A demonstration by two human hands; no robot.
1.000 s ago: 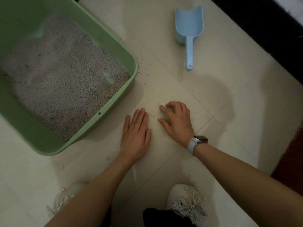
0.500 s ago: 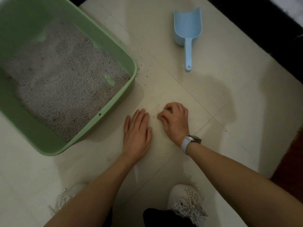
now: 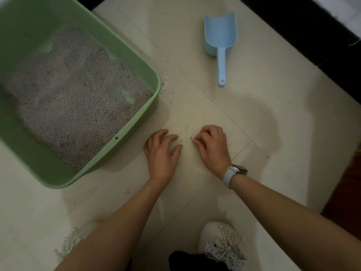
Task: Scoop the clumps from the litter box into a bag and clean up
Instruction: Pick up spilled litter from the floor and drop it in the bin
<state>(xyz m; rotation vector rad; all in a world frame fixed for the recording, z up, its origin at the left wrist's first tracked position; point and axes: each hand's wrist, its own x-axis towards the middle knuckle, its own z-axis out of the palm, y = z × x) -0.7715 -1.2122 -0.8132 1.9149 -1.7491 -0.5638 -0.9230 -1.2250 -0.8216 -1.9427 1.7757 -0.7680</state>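
A green litter box filled with grey litter sits on the pale tile floor at the left. A light blue scoop lies on the floor at the upper right, handle pointing toward me, far from both hands. A few spilled litter grains lie between my hands. My left hand rests on the floor beside the box's near corner, its fingers curled under. My right hand has its fingertips bunched together on the floor at the grains. No bag is in view.
More loose grains dot the tile by the box's right corner. My white beaded shoes stand at the bottom edge. A dark strip borders the floor at the upper right. A red-brown surface lies at the right edge.
My left hand's fingers went from flat and straight to curled under. My right hand drew its fingers together and slid slightly toward the left hand. Box and scoop have not moved.
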